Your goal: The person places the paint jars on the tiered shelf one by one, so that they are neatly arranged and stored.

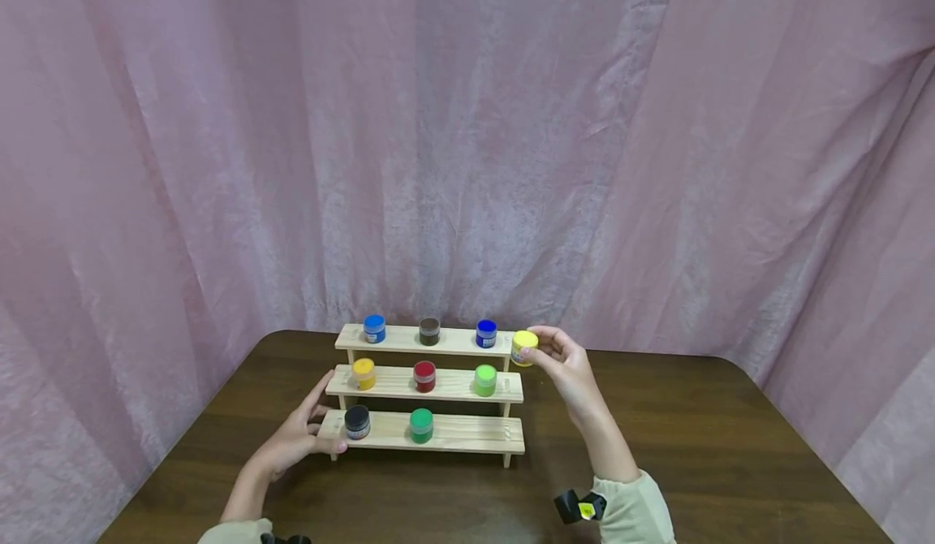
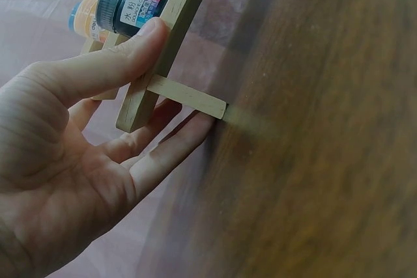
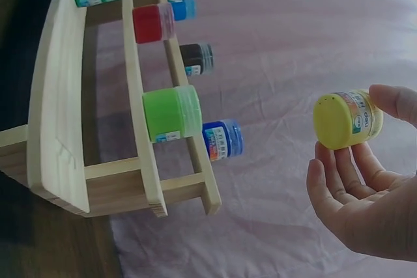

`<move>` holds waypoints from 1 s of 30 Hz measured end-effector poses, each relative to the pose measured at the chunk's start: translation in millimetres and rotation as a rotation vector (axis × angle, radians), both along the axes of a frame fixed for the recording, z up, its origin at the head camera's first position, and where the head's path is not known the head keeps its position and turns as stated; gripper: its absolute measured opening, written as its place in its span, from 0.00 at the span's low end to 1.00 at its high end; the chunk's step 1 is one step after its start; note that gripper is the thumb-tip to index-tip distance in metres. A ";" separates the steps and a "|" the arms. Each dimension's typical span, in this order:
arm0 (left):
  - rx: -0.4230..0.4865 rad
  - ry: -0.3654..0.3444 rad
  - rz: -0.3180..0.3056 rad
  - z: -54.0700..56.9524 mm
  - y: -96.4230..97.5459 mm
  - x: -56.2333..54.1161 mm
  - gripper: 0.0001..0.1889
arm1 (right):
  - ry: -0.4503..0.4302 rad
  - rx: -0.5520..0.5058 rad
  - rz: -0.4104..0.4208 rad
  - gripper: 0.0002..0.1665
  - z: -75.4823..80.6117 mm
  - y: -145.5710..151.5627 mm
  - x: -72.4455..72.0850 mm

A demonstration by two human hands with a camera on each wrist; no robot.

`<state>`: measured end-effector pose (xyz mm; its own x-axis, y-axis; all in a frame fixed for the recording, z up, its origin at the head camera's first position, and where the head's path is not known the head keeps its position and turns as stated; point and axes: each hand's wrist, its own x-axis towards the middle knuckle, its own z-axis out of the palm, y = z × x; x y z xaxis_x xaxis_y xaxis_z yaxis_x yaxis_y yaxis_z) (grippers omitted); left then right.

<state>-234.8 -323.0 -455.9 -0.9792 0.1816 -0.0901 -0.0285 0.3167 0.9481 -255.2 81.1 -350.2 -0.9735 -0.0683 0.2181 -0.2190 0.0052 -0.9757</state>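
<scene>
A yellow paint jar (image 1: 524, 347) is pinched between the thumb and fingers of my right hand (image 1: 566, 365), raised beside the right end of the top shelf. The right wrist view shows this jar (image 3: 346, 120) lying sideways in that frame, apart from the wooden rack (image 3: 55, 115). My left hand (image 1: 295, 440) grips the left end of the three-step rack (image 1: 467, 433). In the left wrist view, its thumb presses the bottom shelf near a black paint jar (image 2: 133, 3), with fingers around the shelf end and by its leg (image 2: 187, 97).
Blue (image 1: 374, 330), brown (image 1: 429, 332) and dark blue (image 1: 485, 334) jars stand on top. Orange-yellow (image 1: 363, 374), red (image 1: 424, 377) and light green (image 1: 485, 381) jars occupy the middle shelf. A green jar (image 1: 420, 426) is below. A pink curtain (image 1: 467, 138) hangs behind the brown table (image 1: 694, 438).
</scene>
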 end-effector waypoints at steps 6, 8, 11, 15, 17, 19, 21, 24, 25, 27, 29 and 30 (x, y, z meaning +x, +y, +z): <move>0.006 -0.008 0.002 0.2 0.1 -0.3 0.65 | -0.004 0.020 0.050 0.24 -3.9 -1.3 0.6; 0.008 -0.008 0.002 0.6 0.5 -0.4 0.65 | -0.007 0.024 0.061 0.24 -5.6 -1.7 0.7; 0.013 -0.006 -0.001 1.0 1.2 -0.9 0.64 | -0.015 0.039 0.080 0.24 -8.9 -3.1 0.5; 0.022 -0.002 -0.008 1.8 1.8 -1.4 0.65 | -0.017 0.082 0.097 0.24 -13.8 -5.4 1.2; 0.026 -0.001 -0.006 2.3 1.9 -1.4 0.65 | -0.012 0.100 0.110 0.24 -15.7 -6.6 1.8; 0.023 -0.001 -0.003 2.8 2.0 -1.1 0.65 | -0.005 0.113 0.124 0.24 -17.1 -7.7 2.4; 0.022 -0.003 0.001 3.0 1.9 -1.0 0.65 | -0.004 0.119 0.141 0.24 -17.9 -8.8 2.6; 0.020 -0.003 0.001 2.7 1.4 -0.8 0.65 | -0.005 0.127 0.159 0.24 -20.2 -10.4 2.8; 0.020 -0.001 0.000 2.6 1.3 -1.0 0.65 | -0.009 0.128 0.165 0.24 -21.2 -11.0 3.1; 0.021 0.004 -0.003 2.4 1.0 -1.4 0.65 | -0.015 0.141 0.180 0.24 -24.0 -11.9 3.6; 0.020 0.005 -0.004 2.4 0.8 -1.6 0.65 | -0.015 0.155 0.195 0.24 -27.3 -12.8 4.2; 0.018 0.004 -0.004 2.5 0.9 -1.6 0.64 | -0.019 0.161 0.205 0.24 -28.7 -13.3 4.4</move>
